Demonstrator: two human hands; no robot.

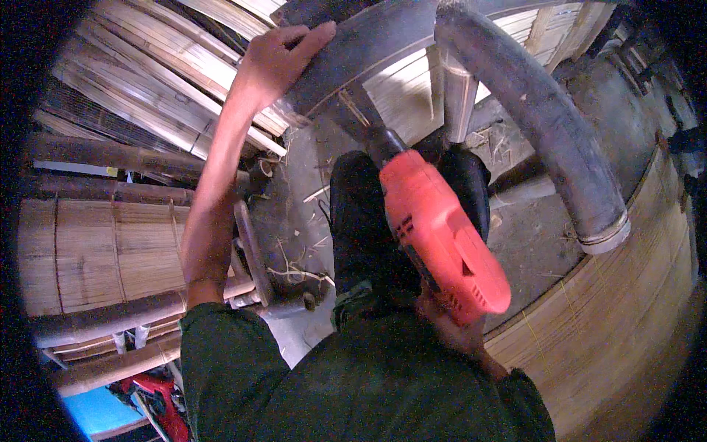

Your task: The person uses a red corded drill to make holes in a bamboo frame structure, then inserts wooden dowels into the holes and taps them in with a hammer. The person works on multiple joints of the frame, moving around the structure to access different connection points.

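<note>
My right hand (pixel 453 324) is closed around the rear grip of a red power drill (pixel 438 228), partly hidden under its body. The drill's dark front end (pixel 381 144) points away from me, over my knees, toward a dark curved bamboo pole (pixel 368 48). Whether its tip touches the pole I cannot tell. My left arm reaches far forward, and my left hand (pixel 276 62) grips that pole at its left part, with a finger stretched along the top. A second thick dark pole (pixel 537 110) joins on the right, its pale cut end (pixel 605 236) toward me.
Split bamboo strips (pixel 147 81) lie in a stack at the far left. A slatted bamboo panel with poles (pixel 110 254) stands at my left. A large woven mat or board (pixel 596 346) covers the near right. Twigs and scraps (pixel 294 272) litter the grey floor.
</note>
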